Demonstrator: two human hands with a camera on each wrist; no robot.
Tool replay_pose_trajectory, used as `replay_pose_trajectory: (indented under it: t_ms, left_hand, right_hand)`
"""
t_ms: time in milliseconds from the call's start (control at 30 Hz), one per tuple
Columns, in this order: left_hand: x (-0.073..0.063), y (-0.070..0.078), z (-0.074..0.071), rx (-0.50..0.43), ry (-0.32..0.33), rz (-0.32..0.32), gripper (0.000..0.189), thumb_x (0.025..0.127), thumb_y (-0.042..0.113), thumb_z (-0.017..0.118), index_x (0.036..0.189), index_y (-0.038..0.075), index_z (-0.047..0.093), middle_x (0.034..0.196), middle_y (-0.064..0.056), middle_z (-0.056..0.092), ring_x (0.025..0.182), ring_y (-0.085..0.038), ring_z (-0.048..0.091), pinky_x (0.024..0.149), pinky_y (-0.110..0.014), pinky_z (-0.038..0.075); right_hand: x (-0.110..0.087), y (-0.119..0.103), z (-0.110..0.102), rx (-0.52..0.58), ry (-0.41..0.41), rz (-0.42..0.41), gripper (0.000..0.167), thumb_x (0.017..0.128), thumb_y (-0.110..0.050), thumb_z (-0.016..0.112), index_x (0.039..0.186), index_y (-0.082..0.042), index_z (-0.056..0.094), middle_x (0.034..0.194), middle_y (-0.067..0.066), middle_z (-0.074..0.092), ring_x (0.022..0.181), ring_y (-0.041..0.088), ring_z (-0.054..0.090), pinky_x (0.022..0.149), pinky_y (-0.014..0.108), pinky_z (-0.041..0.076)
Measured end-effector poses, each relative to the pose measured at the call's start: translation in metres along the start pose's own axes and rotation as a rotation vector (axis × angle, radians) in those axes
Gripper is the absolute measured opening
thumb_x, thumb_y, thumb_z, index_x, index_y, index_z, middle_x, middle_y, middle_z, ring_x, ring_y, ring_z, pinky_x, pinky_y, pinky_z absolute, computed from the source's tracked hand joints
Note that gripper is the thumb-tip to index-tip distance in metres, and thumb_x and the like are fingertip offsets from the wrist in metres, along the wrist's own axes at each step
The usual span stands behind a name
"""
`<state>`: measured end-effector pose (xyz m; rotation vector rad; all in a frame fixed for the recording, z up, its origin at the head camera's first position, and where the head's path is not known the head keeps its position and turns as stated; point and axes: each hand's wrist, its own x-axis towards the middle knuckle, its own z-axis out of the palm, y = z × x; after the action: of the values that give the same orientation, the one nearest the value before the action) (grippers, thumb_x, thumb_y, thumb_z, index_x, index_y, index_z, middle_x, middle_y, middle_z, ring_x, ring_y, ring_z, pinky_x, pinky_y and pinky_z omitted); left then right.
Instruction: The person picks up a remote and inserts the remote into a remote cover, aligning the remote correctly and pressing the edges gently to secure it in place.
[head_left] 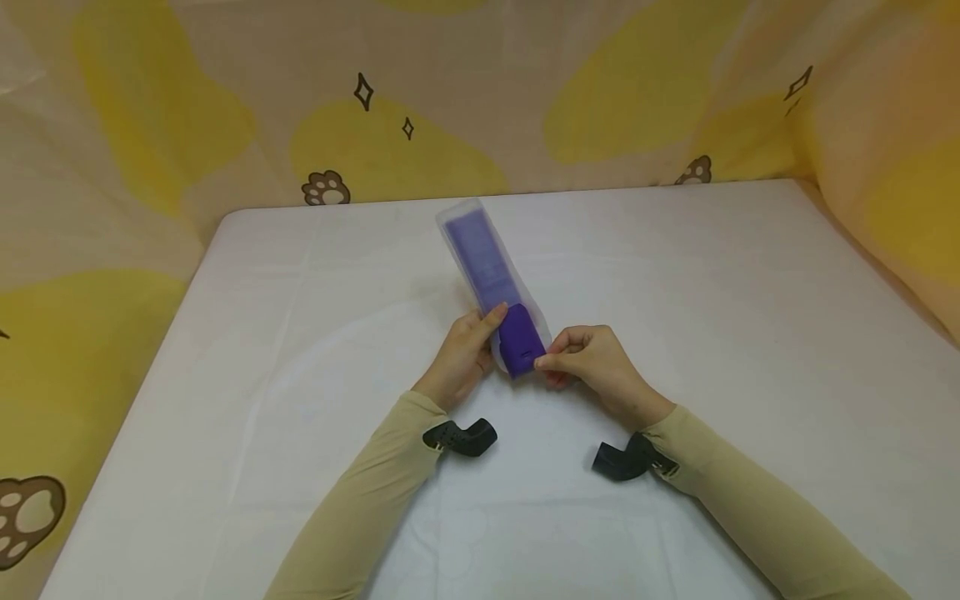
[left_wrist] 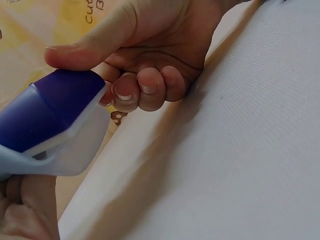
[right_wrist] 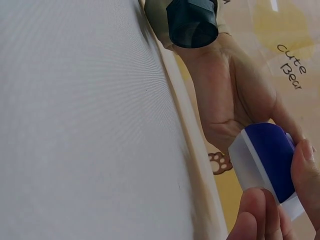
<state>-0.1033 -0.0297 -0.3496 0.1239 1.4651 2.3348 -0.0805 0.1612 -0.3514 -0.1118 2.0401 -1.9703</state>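
A long purple remote control (head_left: 520,340) slants across the middle of the head view. A translucent sleeve (head_left: 517,265) covers most of it, and the near end shows bare. My left hand (head_left: 459,360) grips it from the left side near the sleeve's mouth, thumb on top. At the bare end's near right corner, my right hand (head_left: 596,367) pinches with thumb and forefinger. In the left wrist view the bare end of the remote control (left_wrist: 60,102) has a purple face and a white edge. The right hand's other fingers (left_wrist: 150,87) curl beside it.
A white-covered table (head_left: 360,275) lies beneath both hands. Yellow and cream patterned cloth (head_left: 450,50) hangs behind it and at the sides. Black mounts (head_left: 468,437) sit at both wrists, over beige sleeves (head_left: 360,500).
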Motion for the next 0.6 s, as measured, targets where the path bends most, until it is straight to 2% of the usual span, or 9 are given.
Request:
replay_pose_trajectory:
  t_ms: [100, 133, 200, 267, 367, 433, 600]
  left_hand:
    - [0.0011, -0.0022, -0.0014, -0.004, -0.006, 0.009, 0.075, 0.087, 0.041, 0.066, 0.129, -0.015, 0.041, 0.111, -0.009, 0.061, 0.1, -0.011, 0.06, 0.093, -0.028, 0.048]
    - [0.0013, -0.0028, -0.0018, -0.006, -0.009, 0.012, 0.083, 0.082, 0.046, 0.069, 0.129, -0.015, 0.041, 0.112, -0.009, 0.06, 0.101, -0.011, 0.06, 0.094, -0.028, 0.047]
    - [0.0014, -0.0036, -0.0026, -0.001, -0.011, 0.009, 0.088, 0.079, 0.049, 0.071, 0.13, -0.015, 0.04, 0.115, -0.012, 0.06, 0.102, -0.012, 0.059, 0.095, -0.028, 0.047]
    - [0.0012, -0.0032, -0.0025, 0.005, -0.012, -0.001, 0.076, 0.087, 0.042, 0.065, 0.13, -0.015, 0.04, 0.118, -0.014, 0.058, 0.104, -0.013, 0.058, 0.095, -0.029, 0.046]
    - [0.0002, -0.0015, -0.0018, 0.019, -0.012, -0.018, 0.052, 0.099, 0.025, 0.049, 0.131, -0.014, 0.039, 0.123, -0.019, 0.056, 0.106, -0.014, 0.057, 0.095, -0.03, 0.047]
    - [-0.0003, -0.0002, -0.0008, 0.025, -0.011, -0.026, 0.046, 0.101, 0.02, 0.044, 0.132, -0.014, 0.038, 0.124, -0.02, 0.055, 0.106, -0.014, 0.057, 0.094, -0.03, 0.047]
    - [-0.0003, 0.0004, 0.0006, 0.033, 0.003, -0.031, 0.043, 0.101, 0.016, 0.041, 0.131, -0.014, 0.039, 0.123, -0.019, 0.056, 0.103, -0.013, 0.058, 0.092, -0.029, 0.048]
  right_hand:
    - [0.0006, 0.0005, 0.0006, 0.001, 0.004, -0.004, 0.014, 0.078, -0.003, 0.074, 0.076, 0.003, 0.061, 0.067, 0.008, 0.067, 0.054, 0.018, 0.062, 0.055, 0.033, 0.056]
    - [0.0006, 0.0008, 0.0006, 0.001, 0.005, -0.004, 0.015, 0.078, -0.003, 0.074, 0.076, 0.003, 0.061, 0.067, 0.008, 0.066, 0.054, 0.018, 0.062, 0.054, 0.033, 0.056]
    - [0.0009, 0.0012, 0.0009, 0.0, 0.01, -0.003, 0.015, 0.078, -0.003, 0.075, 0.076, 0.003, 0.061, 0.066, 0.009, 0.066, 0.054, 0.018, 0.062, 0.054, 0.033, 0.056]
    - [0.0011, 0.0016, 0.0011, -0.001, 0.017, -0.001, 0.016, 0.078, -0.004, 0.075, 0.076, 0.003, 0.061, 0.065, 0.009, 0.066, 0.053, 0.018, 0.062, 0.053, 0.033, 0.056]
    - [0.0013, 0.0021, 0.0014, -0.005, 0.026, -0.003, 0.016, 0.077, -0.004, 0.076, 0.076, 0.004, 0.062, 0.064, 0.009, 0.066, 0.053, 0.018, 0.061, 0.052, 0.032, 0.055]
    - [0.0014, 0.0021, 0.0015, -0.008, 0.03, -0.005, 0.017, 0.077, -0.004, 0.076, 0.076, 0.004, 0.062, 0.064, 0.009, 0.066, 0.052, 0.018, 0.061, 0.052, 0.032, 0.055]
    - [0.0013, 0.002, 0.0015, -0.014, 0.03, -0.015, 0.017, 0.077, -0.005, 0.076, 0.075, 0.004, 0.062, 0.065, 0.008, 0.066, 0.052, 0.017, 0.06, 0.052, 0.032, 0.055]
